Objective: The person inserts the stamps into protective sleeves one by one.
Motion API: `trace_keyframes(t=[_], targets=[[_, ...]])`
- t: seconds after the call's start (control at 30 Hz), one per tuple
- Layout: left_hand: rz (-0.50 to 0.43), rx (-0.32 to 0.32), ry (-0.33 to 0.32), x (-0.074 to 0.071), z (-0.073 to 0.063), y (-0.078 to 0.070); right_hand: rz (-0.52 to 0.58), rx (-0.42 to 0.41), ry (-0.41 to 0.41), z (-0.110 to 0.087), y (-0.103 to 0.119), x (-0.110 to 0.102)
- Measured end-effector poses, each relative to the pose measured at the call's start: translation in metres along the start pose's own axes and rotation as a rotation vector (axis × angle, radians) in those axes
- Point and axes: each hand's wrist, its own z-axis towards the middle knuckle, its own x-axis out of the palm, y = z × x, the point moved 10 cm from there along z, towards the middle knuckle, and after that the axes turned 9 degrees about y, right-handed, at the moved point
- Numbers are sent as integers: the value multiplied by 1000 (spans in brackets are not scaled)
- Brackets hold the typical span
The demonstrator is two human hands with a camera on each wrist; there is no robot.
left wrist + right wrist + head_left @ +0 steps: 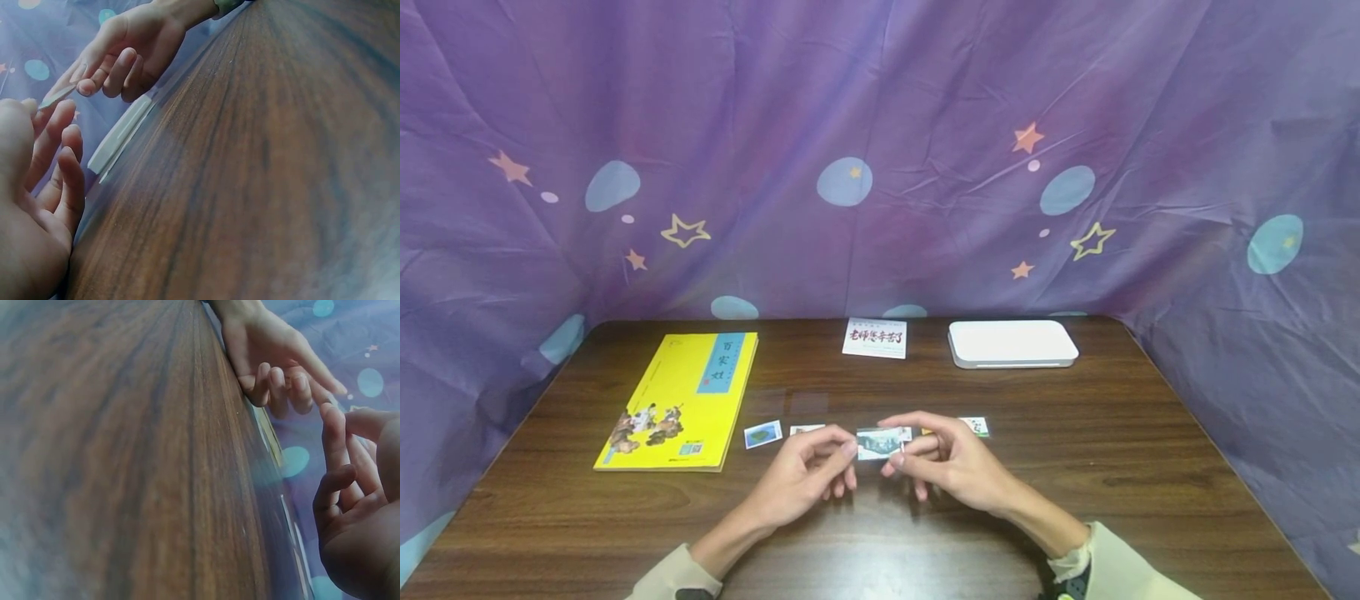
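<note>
Both hands meet over the table around a small postage stamp (pixel 880 444) with a grey-green picture and pale border, seen nearly edge-on in the left wrist view. My left hand (pixel 805 471) pinches its left edge between thumb and index finger. From the other side, my right hand (pixel 958 462) pinches the right end, with the index finger along the top edge and the thumb below. The other fingers of both hands are loosely bent. A blue stamp with a green shape (pixel 763 434) lies left of the hands. Another small stamp (pixel 806 429) is partly hidden behind my left hand.
A yellow book (pixel 688 400) lies at the left. Faint clear rectangles (pixel 808 404) lie behind the stamps. At the back are a white card with red writing (pixel 875 338) and a white flat case (pixel 1013 343). Another small printed piece (pixel 976 427) shows behind my right hand.
</note>
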Motion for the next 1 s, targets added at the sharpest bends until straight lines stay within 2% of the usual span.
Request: trace_keyframes(t=[0.13,0.23,0.3,0.37,0.5,0.57,0.67,0.73,0.83,0.93,1.0], targets=[[18,-35,-9,-1,1,2,3,26,19,0,-4,1],[28,-46,-11,-1,2,3,-46,64,14,2,-8,0],[30,-45,-15,-1,2,3,-119,87,-22,4,-9,-4],[33,-43,-17,-2,2,2,-237,91,-72,7,-6,-10],[51,-52,-20,-5,1,1,-434,72,-132,18,5,-17],[64,-73,-32,-8,0,2,-481,73,-125,25,8,-17],[101,-104,-57,-17,-2,1,-487,85,-93,37,9,-14],[145,-132,-93,-26,-3,0,-459,102,-77,45,8,-14],[268,-162,-164,-44,-6,-5,-390,130,-72,57,3,-15],[436,-187,-234,-66,-11,-12,-370,149,-80,68,-2,-20],[558,-200,-239,-77,-14,-15,-380,167,-80,75,-5,-22]])
